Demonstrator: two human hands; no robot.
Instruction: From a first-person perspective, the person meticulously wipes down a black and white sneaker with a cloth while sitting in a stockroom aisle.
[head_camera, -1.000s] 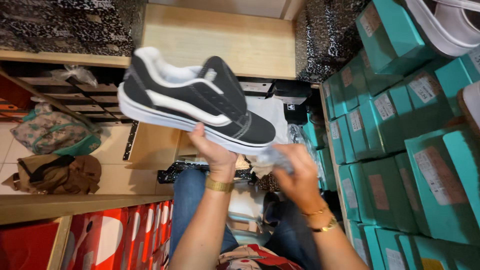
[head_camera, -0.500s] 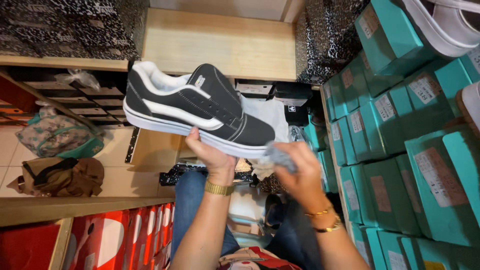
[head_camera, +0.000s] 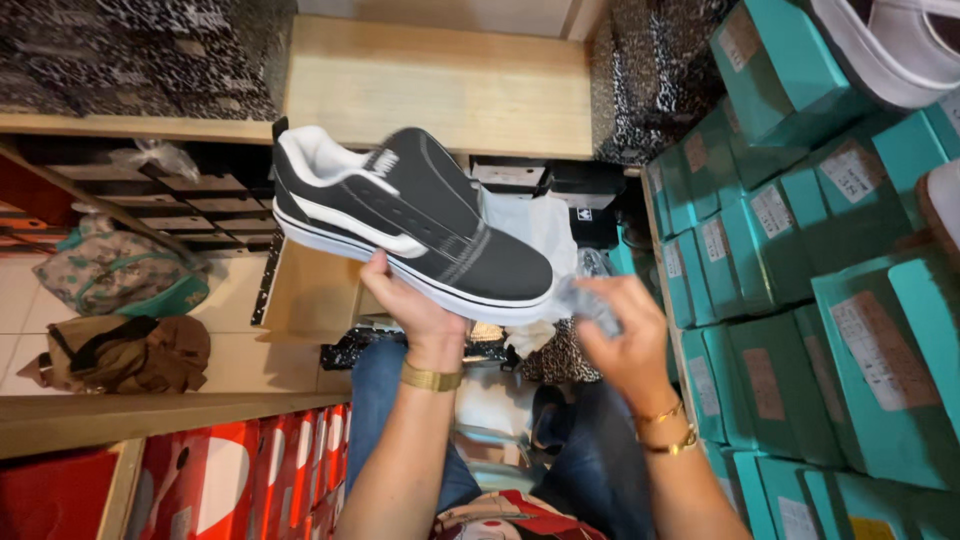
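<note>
Left hand (head_camera: 408, 305) closed under the white sole of a black sneaker (head_camera: 410, 222), toe pointing toward the right hand. Right hand (head_camera: 622, 335) closed around a crumpled clear wrapper (head_camera: 585, 300), just beside the toe. Teal shoe boxes (head_camera: 800, 260) stacked beyond the right hand; red boxes (head_camera: 240, 475) below the left forearm.
</note>
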